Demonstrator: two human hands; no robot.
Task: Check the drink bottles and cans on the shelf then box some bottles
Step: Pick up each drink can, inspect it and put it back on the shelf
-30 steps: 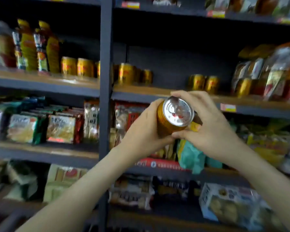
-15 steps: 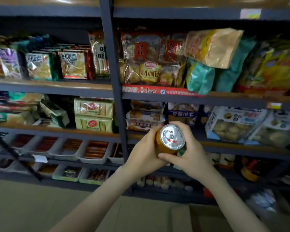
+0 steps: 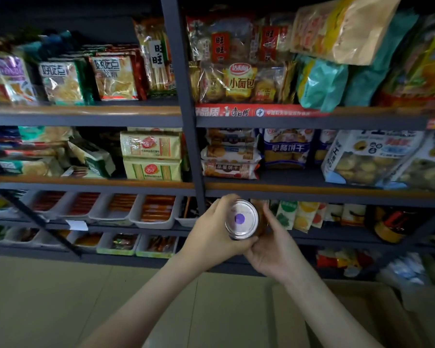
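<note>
Right at centre frame, the gold metal drink can shows its silver end with a purple dot. The left hand curls round its left side and the right hand wraps underneath, before the dark metal shelf.

dim, shadowed top | soft blur | edges bowed by wide-angle
</note>
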